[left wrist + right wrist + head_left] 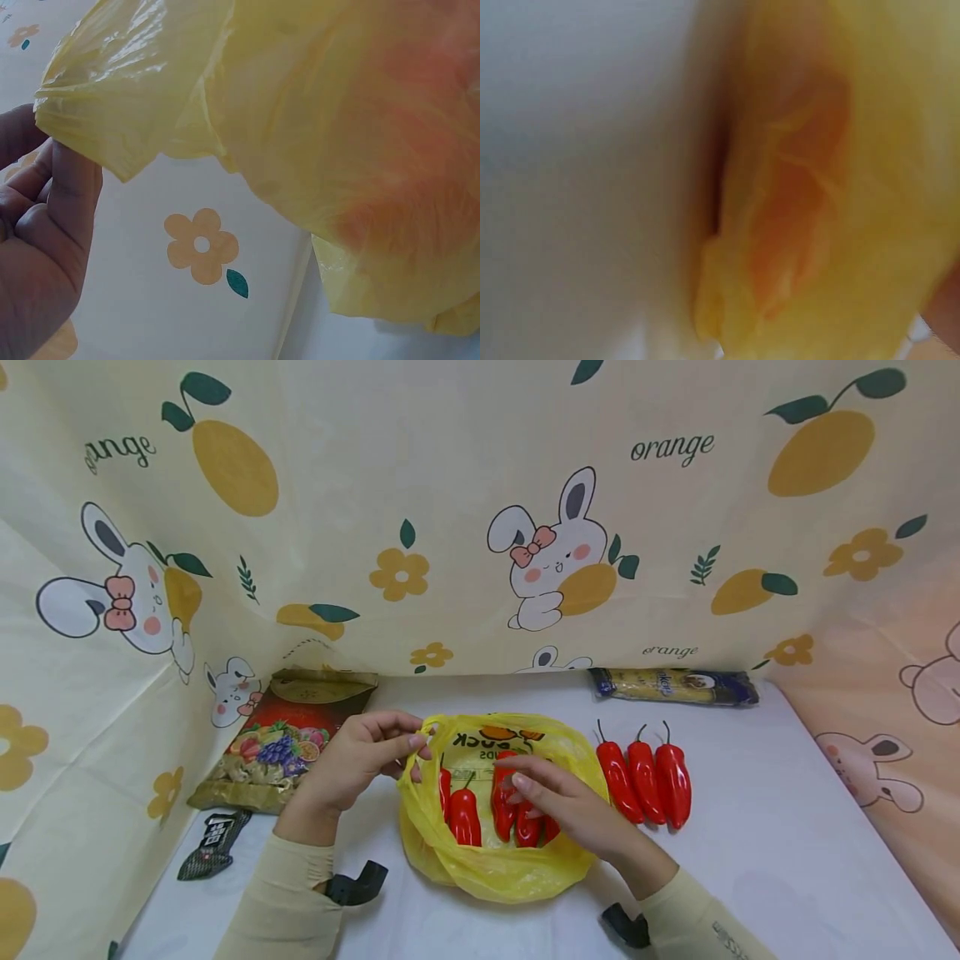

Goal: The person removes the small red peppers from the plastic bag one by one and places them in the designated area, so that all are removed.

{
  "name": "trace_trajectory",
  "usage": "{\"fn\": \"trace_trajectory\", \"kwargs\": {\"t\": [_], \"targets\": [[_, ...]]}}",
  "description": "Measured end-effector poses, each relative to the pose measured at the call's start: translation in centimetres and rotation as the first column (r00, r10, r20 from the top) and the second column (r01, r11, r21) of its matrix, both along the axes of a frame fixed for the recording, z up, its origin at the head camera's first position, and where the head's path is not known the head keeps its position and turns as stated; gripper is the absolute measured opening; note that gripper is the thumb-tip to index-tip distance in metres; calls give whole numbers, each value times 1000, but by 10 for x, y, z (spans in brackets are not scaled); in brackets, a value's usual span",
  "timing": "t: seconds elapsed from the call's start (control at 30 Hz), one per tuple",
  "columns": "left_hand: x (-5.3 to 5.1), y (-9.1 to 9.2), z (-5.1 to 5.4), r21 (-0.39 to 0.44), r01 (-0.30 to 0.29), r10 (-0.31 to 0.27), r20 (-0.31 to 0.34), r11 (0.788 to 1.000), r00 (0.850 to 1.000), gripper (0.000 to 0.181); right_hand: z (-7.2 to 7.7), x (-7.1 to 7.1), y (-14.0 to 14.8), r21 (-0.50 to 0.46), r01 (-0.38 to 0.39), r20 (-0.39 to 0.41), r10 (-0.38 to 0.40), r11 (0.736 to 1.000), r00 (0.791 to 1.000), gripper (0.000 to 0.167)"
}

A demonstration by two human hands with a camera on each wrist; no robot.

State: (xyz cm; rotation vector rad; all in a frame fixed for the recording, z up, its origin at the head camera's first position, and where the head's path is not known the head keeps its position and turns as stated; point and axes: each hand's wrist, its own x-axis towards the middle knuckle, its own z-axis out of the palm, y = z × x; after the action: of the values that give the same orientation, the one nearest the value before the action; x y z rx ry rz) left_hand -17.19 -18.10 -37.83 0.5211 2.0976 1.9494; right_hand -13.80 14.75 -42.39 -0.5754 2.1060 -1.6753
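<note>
A yellow plastic bag (517,872) stands with its mouth wide, and several red peppers (465,818) lie inside it. My left hand (352,760) pinches the bag's left rim between thumb and fingers. In the left wrist view, that same hand (52,217) is at the edge of the stretched plastic. My right hand (573,810) reaches over the bag's right side, fingers extended above the peppers; whether they touch one I cannot tell. The right wrist view is blurred, with red showing through the yellow bag (892,225). Three more red peppers (642,777) lie side by side right of the bag.
A red and gold fruit-printed packet (277,743) lies at the back left, with a small black wrapped packet (213,845) in front of it. At the back right, a long blue and yellow packet (675,687) lies against the printed cloth wall (450,460).
</note>
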Motion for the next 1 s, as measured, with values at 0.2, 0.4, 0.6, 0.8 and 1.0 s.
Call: {"fn": "trace_trajectory", "kwargs": {"t": [0.2,0.4,0.6,0.8,1.0], "targets": [[-1,0,0,-10,1,-1,3,1000,1000,21,-6,-6,-21,166,-67,-58,78,984,995,45],[0,0,-1,-5,9,-9,-2,1000,1000,20,-4,-12,-43,317,-147,-104,189,937,976,44],[1,0,-2,18,20,-20,-2,1000,1000,20,-2,-14,-61,490,-129,-154,231,862,961,38],[0,1,-2,13,18,-18,0,1000,1000,20,-3,-18,-74,617,-105,-156,252,780,955,32],[0,1,0,5,15,-15,-2,1000,1000,21,-4,-19,-87,690,-28,-167,197,723,966,36]]}}
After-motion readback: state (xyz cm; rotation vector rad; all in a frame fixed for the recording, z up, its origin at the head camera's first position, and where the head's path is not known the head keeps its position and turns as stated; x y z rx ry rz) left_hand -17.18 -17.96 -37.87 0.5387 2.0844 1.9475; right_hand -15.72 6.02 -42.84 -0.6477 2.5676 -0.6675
